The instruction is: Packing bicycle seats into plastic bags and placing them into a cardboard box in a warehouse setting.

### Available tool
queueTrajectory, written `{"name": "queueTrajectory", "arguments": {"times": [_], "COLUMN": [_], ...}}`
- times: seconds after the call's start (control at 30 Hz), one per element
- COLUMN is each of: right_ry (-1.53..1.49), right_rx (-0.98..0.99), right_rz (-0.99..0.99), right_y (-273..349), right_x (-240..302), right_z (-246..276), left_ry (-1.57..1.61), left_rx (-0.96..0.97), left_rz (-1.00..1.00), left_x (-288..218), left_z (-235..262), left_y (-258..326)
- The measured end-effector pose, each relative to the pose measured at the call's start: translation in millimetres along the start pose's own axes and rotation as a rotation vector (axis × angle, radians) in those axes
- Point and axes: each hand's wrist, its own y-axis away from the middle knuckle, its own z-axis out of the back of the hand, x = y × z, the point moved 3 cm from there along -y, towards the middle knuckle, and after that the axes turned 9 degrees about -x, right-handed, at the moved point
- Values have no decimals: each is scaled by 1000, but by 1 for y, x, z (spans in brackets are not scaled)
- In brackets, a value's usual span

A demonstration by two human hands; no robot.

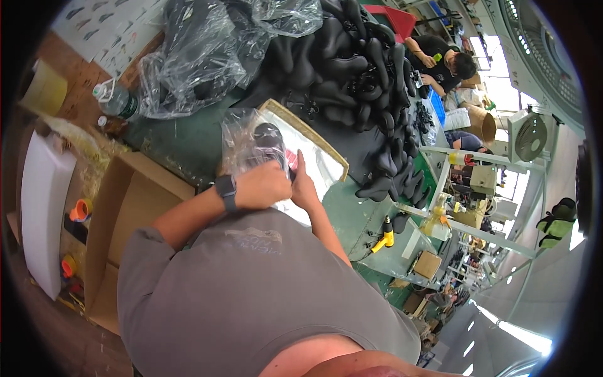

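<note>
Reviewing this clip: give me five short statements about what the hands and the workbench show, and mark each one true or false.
1. Both hands are on a black bicycle saddle in a clear plastic bag. True: the left hand and right hand grip it together.
2. The left wrist is bare. False: it carries a dark wristwatch.
3. A large heap of black saddles lies on the green workbench beyond the hands. True.
4. The yellow and black power tool is in the right hand. False: it lies on the bench, apart from both hands.
5. The open cardboard box stands to the person's right. False: it is on the left.
</note>
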Motion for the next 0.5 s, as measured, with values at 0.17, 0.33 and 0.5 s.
{"name": "queueTrajectory", "arguments": {"times": [0.17, 0.33, 0.5], "right_ry": [-1343, -1743, -497], "right_rx": [454, 262, -477], "right_rz": [-670, -587, -1], "right_y": [49, 27, -46], "right_x": [-9, 23, 71], "right_z": [54, 72, 80], "left_ry": [276, 1005, 1267], "left_rx": [-549, -436, -60], "left_rz": [221, 588, 192], "left_x": [42, 61, 33], "left_z": [105, 111, 111], "left_y": [11, 3, -45]}}
